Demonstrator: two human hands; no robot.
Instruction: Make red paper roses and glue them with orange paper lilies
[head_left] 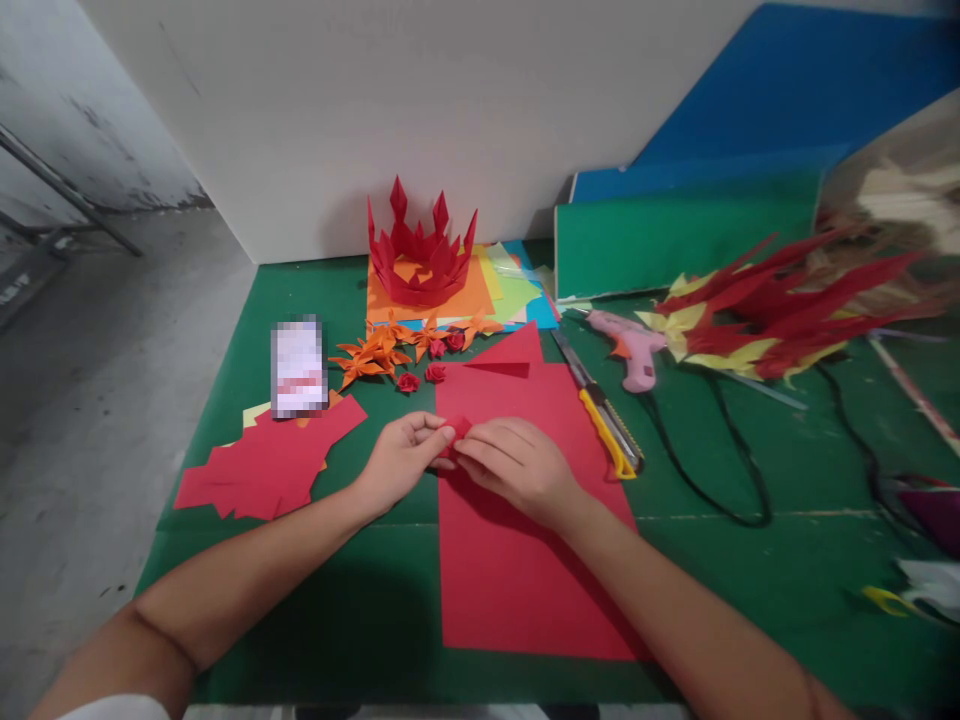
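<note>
Between my two hands is a small folded piece of red paper (458,428). My left hand (411,450) pinches it from the left, thumb on top. My right hand (517,462) grips its right side with bent fingers, which hide part of it. Both hands are above a large red paper sheet (525,590) on the green table. A folded red paper triangle (510,352) lies at the sheet's far end. Just beyond my hands sit orange paper flowers (375,355) and small red paper roses (408,382).
A red paper crown (420,265) stands at the back on coloured sheets. Red paper scraps (262,465) and a phone (298,368) lie left. Right are a yellow cutter knife (600,415), a pink glue gun (630,345) with black cord, and a red-yellow paper piece (780,310).
</note>
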